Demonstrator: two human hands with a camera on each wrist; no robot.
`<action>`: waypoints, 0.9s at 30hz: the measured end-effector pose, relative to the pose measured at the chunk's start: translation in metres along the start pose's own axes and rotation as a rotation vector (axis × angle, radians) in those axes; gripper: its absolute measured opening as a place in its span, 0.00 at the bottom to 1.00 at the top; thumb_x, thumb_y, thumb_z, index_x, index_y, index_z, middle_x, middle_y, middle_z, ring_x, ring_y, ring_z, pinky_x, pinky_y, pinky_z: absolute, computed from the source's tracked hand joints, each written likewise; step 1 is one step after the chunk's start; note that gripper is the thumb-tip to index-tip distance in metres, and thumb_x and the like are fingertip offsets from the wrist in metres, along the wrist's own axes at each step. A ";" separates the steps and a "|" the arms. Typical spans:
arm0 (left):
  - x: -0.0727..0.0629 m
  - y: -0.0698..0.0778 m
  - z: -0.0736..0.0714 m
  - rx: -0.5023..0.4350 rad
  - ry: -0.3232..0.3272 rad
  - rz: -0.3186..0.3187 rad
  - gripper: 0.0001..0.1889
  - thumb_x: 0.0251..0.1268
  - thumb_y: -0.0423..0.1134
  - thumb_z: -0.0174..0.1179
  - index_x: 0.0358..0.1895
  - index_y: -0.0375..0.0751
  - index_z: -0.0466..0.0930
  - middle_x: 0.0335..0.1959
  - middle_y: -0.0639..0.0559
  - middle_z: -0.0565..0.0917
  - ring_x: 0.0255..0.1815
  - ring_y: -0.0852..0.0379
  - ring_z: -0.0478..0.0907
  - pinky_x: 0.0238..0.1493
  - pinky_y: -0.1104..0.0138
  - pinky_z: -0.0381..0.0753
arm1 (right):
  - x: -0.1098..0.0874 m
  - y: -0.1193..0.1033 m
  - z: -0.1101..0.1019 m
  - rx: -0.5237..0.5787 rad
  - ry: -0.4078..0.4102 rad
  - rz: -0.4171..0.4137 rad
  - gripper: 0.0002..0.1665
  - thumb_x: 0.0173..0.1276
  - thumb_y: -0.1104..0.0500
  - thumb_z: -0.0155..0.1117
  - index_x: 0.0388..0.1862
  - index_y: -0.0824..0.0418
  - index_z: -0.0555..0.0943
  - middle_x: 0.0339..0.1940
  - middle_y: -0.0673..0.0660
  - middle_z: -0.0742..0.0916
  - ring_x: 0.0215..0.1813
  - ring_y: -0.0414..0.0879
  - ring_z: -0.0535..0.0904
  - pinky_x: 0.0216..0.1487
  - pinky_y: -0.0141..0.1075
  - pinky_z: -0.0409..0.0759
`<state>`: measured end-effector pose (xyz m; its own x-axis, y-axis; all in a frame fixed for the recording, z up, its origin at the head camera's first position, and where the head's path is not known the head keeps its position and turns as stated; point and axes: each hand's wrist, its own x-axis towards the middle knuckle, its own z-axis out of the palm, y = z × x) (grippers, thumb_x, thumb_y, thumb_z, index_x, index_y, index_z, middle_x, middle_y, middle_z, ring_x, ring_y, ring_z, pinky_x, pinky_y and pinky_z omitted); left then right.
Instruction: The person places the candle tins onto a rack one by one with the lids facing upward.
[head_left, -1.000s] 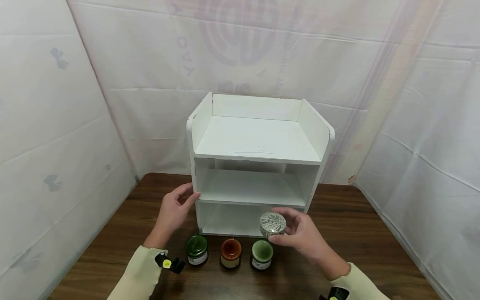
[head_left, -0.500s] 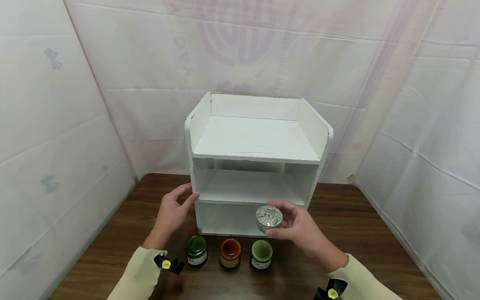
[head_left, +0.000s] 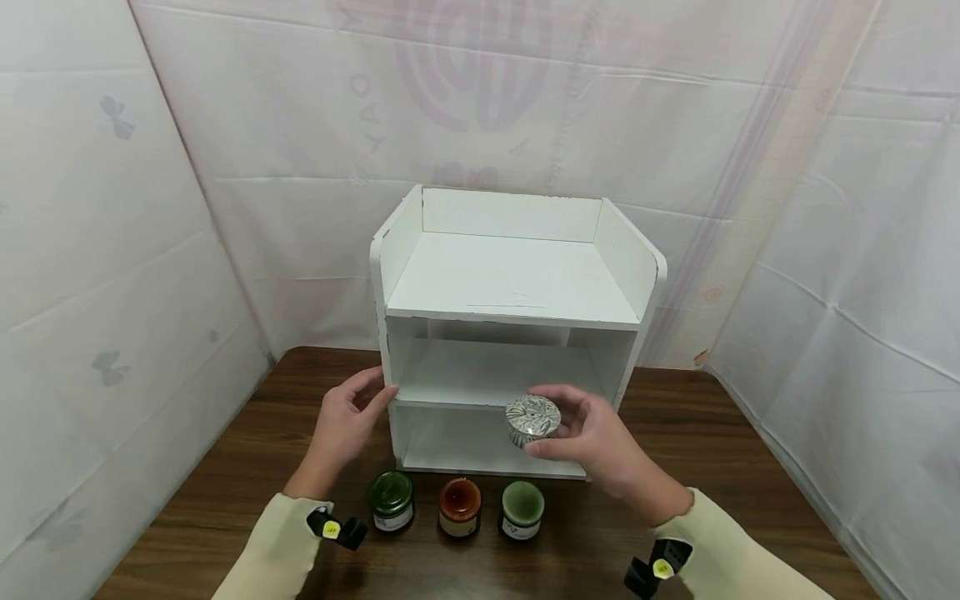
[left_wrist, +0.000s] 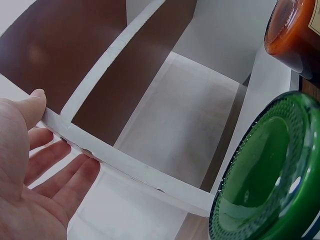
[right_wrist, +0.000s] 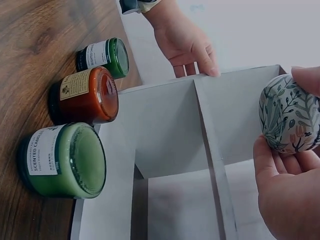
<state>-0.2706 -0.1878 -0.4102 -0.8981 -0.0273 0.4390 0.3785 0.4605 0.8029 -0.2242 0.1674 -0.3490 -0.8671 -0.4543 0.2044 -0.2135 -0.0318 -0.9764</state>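
Observation:
My left hand (head_left: 345, 429) grips the left side panel of a white shelf unit (head_left: 513, 279). In the left wrist view its thumb lies on the panel's edge (left_wrist: 137, 167), with the fingers along the outer face. A round tin (head_left: 532, 417) with a leaf pattern is in my right hand (head_left: 600, 437), between thumb and fingers. It is raised before the middle shelf's front edge, toward the right. Flowers and leaves cover the tin (right_wrist: 290, 114) in the right wrist view, where part of it is hidden by the hand.
Three scented candle jars stand in a row before the unit: dark green (head_left: 391, 497), amber (head_left: 460, 506) and light green (head_left: 522, 508). Beneath them is a dark wooden table (head_left: 247, 467). White sheeting (head_left: 300, 250) hangs behind and on both sides.
My right hand has lifted the tin up and slightly left, from before the lower compartment to the level of the middle shelf's edge. The left hand has kept its place.

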 end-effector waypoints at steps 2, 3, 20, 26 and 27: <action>0.000 0.000 0.000 -0.006 -0.004 -0.001 0.22 0.74 0.49 0.63 0.65 0.42 0.81 0.61 0.44 0.85 0.59 0.54 0.82 0.54 0.69 0.82 | 0.002 -0.002 0.001 -0.007 0.001 0.003 0.45 0.55 0.70 0.79 0.69 0.76 0.69 0.63 0.66 0.80 0.54 0.45 0.85 0.54 0.33 0.85; 0.000 -0.001 0.000 -0.009 -0.005 -0.002 0.22 0.74 0.49 0.63 0.65 0.42 0.81 0.61 0.44 0.85 0.60 0.52 0.82 0.54 0.69 0.82 | 0.002 -0.002 0.001 -0.011 0.002 0.005 0.45 0.54 0.69 0.80 0.69 0.75 0.69 0.63 0.66 0.81 0.54 0.44 0.85 0.54 0.33 0.85; 0.001 -0.002 0.001 -0.018 -0.013 -0.007 0.22 0.74 0.49 0.62 0.65 0.43 0.80 0.62 0.44 0.85 0.60 0.51 0.82 0.55 0.68 0.82 | 0.010 -0.018 0.005 -0.021 0.016 0.016 0.44 0.53 0.68 0.81 0.68 0.69 0.72 0.63 0.62 0.81 0.56 0.44 0.85 0.56 0.33 0.84; 0.000 -0.001 0.000 -0.018 -0.012 -0.007 0.22 0.74 0.49 0.63 0.65 0.44 0.80 0.61 0.44 0.85 0.55 0.68 0.81 0.53 0.73 0.81 | 0.012 -0.021 0.007 -0.021 0.004 0.008 0.43 0.55 0.67 0.81 0.69 0.68 0.72 0.63 0.62 0.81 0.57 0.44 0.85 0.55 0.33 0.84; 0.000 -0.001 0.000 -0.019 -0.012 -0.006 0.22 0.74 0.49 0.63 0.65 0.44 0.80 0.61 0.44 0.85 0.54 0.71 0.80 0.52 0.74 0.81 | 0.013 -0.022 0.007 -0.023 0.003 0.009 0.43 0.55 0.67 0.81 0.69 0.68 0.72 0.63 0.63 0.81 0.57 0.44 0.85 0.55 0.33 0.84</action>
<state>-0.2709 -0.1887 -0.4111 -0.9026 -0.0195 0.4299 0.3777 0.4432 0.8130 -0.2273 0.1557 -0.3256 -0.8704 -0.4516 0.1961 -0.2160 -0.0075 -0.9764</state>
